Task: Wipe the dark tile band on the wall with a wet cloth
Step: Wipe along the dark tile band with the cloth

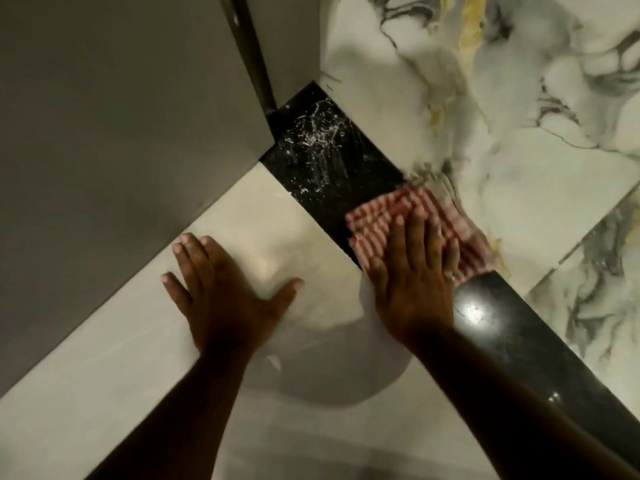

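Observation:
A dark glossy tile band (322,168) runs diagonally from the upper middle to the lower right. White smears and specks cover its upper part. A red-and-white checked cloth (391,213) lies flat on the band. My right hand (412,271) presses on the cloth with fingers spread flat, a ring on one finger. My left hand (225,285) rests flat and open on the cream tile (121,341) to the left of the band, holding nothing. Below the cloth the band shines with a bright light reflection.
White marble-patterned tiles (519,98) with grey and yellow veins lie to the right of the band. A grey panel (104,116) fills the upper left, with a dark vertical strip (254,60) beside it. A round shadow falls on the cream tile between my arms.

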Action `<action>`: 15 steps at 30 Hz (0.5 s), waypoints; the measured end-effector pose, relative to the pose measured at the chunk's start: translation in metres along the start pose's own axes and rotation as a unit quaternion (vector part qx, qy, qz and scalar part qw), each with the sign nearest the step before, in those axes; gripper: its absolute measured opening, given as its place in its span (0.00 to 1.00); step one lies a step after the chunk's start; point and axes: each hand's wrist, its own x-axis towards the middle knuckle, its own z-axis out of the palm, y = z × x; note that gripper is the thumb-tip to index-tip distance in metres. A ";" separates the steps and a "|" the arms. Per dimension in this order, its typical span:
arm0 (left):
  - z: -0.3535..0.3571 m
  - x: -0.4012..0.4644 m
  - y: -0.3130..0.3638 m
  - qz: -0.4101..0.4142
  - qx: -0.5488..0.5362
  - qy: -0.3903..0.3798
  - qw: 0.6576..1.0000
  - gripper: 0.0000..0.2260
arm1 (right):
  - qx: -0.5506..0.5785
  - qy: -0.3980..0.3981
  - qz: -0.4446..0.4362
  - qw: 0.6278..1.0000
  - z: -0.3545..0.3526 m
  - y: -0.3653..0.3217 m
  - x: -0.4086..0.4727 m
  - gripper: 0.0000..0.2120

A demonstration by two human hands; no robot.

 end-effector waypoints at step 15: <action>-0.002 0.002 -0.001 0.018 0.017 -0.030 0.999 0.65 | -0.028 -0.029 -0.072 0.997 -0.023 -0.011 0.123 0.31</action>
